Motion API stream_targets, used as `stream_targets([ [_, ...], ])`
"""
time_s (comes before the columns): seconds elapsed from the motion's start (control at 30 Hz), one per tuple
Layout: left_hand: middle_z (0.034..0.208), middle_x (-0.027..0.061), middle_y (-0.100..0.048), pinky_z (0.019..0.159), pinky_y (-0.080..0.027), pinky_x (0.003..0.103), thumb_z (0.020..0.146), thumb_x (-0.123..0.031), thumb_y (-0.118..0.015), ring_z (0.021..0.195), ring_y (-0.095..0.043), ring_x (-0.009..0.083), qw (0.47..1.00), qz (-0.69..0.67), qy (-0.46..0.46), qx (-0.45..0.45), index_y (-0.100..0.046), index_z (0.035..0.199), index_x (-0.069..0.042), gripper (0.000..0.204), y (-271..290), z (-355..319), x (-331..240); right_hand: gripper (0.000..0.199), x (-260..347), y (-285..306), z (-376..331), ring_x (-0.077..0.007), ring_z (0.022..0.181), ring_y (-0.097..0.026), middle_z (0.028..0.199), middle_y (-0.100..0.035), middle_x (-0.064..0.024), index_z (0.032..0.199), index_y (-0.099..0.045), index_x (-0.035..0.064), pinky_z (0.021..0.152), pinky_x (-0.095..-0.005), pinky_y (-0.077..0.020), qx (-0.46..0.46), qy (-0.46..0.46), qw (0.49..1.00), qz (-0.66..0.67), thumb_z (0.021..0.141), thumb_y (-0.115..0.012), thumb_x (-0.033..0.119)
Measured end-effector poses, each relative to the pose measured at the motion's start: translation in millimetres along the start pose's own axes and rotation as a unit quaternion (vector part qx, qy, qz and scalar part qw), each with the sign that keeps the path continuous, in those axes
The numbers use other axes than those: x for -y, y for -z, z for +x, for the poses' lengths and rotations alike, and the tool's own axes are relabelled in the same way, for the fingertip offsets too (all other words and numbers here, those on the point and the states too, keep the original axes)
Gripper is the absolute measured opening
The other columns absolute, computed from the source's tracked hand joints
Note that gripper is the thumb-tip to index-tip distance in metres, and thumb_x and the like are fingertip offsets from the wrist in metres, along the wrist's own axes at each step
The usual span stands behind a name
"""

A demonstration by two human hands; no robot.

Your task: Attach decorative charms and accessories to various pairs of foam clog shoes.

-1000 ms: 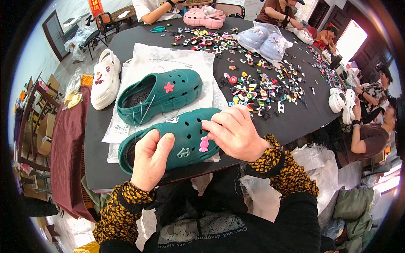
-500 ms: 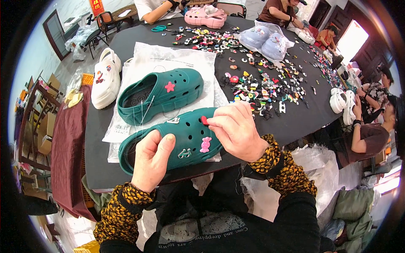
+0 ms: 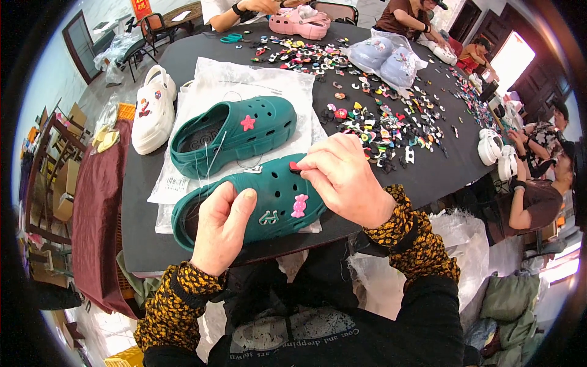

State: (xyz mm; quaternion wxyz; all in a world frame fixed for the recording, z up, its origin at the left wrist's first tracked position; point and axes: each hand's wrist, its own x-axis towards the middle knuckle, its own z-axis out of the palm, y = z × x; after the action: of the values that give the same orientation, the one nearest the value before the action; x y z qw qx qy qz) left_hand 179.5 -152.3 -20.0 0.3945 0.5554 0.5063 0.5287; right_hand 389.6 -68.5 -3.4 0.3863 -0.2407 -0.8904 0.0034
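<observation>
My left hand [image 3: 221, 225] is closed round the heel-side edge of a green clog [image 3: 260, 186], thumb on top, holding it tilted at the near edge of the table. My right hand [image 3: 347, 183] pinches a small red charm [image 3: 295, 166] at a hole in the clog's upper, near its far side. Set in this clog are a pink candy-shaped charm [image 3: 299, 206], a green-and-white charm [image 3: 268, 217] and a white charm [image 3: 253, 169] partly behind my hand's reach. Just beyond lies the matching green clog [image 3: 269, 119] with a pink star charm [image 3: 247, 123].
White plastic bags [image 3: 211, 76] lie under the clogs. A white clog [image 3: 154, 119] stands at the left. Loose charms [image 3: 391, 128] cover much of the black table [image 3: 416, 183]. Farther off are bagged blue clogs [image 3: 385, 58], a pink clog [image 3: 299, 23] and several people at work.
My right hand has shifted slightly with the red charm, which now sits a little farther from me on the clog. Across the table, a person's hands have moved toward the pink clog.
</observation>
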Motion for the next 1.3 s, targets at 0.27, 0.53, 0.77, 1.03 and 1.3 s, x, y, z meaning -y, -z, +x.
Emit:
stream_targets([
  [0.27,0.069,-0.0062,-0.04,0.055,-0.033,0.021,0.094,-0.016,-0.055,0.066,-0.033,0.0035,1.0,-0.021,0.003,0.007,-0.044,0.073,-0.004,0.028,-1,1,-3,0.008,6,-1,12,-0.0241,0.083,-0.051,0.081,-0.054,-0.0051,0.079,-0.059,0.0076,0.077,-0.0374,-0.0359,0.026,0.014,0.999,-0.033,0.074,-0.064,0.011],
  [0.53,0.073,-0.0043,-0.05,0.06,-0.038,0.021,0.094,-0.015,-0.055,0.069,-0.04,0.0033,1.0,-0.01,0.002,0.029,-0.056,0.087,0.001,0.018,-1,0,-5,0.025,14,-1,6,-0.0223,0.084,-0.052,0.086,-0.054,-0.0042,0.091,-0.061,0.0043,0.077,-0.0378,-0.0371,0.028,0.054,0.991,-0.119,0.067,-0.066,0.003],
  [0.77,0.073,0.0,-0.057,0.06,-0.042,0.023,0.093,-0.012,-0.056,0.067,-0.045,0.005,0.997,0.045,-0.06,0.036,-0.06,0.098,0.002,0.016,-2,-2,-7,0.032,26,8,-2,-0.0232,0.09,-0.052,0.093,-0.054,-0.0064,0.1,-0.061,0.0003,0.081,-0.0384,-0.0373,0.074,0.046,0.986,-0.143,0.069,-0.06,0.006],
  [1.03,0.065,0.0035,-0.054,0.055,-0.041,0.026,0.091,-0.012,-0.057,0.06,-0.045,0.0077,0.994,0.072,-0.068,0.043,-0.06,0.091,0.002,0.014,0,-3,-4,0.039,29,9,-3,-0.0241,0.096,-0.05,0.099,-0.052,-0.0088,0.105,-0.058,-0.0044,0.084,-0.0391,-0.0376,0.127,0.054,0.981,-0.136,0.069,-0.056,0.01],
  [1.3,0.06,0.008,-0.05,0.051,-0.039,0.027,0.09,-0.012,-0.059,0.054,-0.042,0.0121,0.988,0.109,-0.103,0.041,-0.056,0.082,0.002,0.016,0,-4,-7,0.04,27,12,-1,-0.0256,0.098,-0.049,0.099,-0.052,-0.0099,0.105,-0.058,-0.0055,0.087,-0.0396,-0.0374,0.169,0.069,0.975,-0.125,0.069,-0.057,0.012],
])
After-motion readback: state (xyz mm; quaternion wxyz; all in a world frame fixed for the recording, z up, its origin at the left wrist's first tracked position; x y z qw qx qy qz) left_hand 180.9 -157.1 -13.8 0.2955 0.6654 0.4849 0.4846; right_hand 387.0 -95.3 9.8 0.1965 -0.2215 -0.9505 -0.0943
